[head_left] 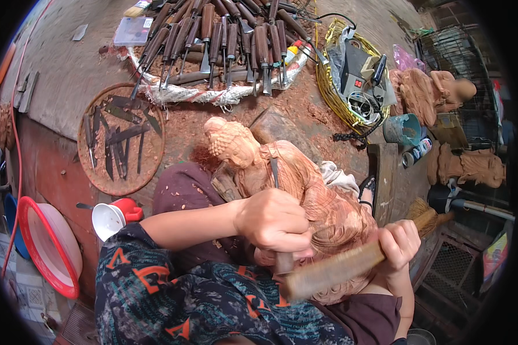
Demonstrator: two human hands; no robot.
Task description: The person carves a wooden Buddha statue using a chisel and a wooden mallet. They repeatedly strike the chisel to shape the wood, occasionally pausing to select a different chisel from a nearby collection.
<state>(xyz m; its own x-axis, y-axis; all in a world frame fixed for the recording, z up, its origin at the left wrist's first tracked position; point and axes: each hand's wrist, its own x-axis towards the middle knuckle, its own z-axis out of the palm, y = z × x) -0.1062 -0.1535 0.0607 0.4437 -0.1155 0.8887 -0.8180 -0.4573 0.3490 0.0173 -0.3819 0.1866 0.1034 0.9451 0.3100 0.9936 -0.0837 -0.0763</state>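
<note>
A carved wooden Buddha figure (308,178) lies across my lap, its curly-haired head toward the far left and its folded robe toward me. My left hand (275,221) is wrapped round a chisel (275,169); the dark blade points away from me against the figure's chest, and the handle end shows below the fist. In my right hand (398,244) is a wooden mallet (334,270), slightly smeared by motion. Its thick end is close to the chisel's handle end; whether they touch, I cannot tell.
Beyond the figure lie many wooden-handled chisels (231,43) on a wrapped pad. A round tray (161,146) of flat blades is at left, near a red-and-white mug (106,221) and basin (46,247). A yellow basket (322,75) holds an electric device; other carvings (414,95) stand at right.
</note>
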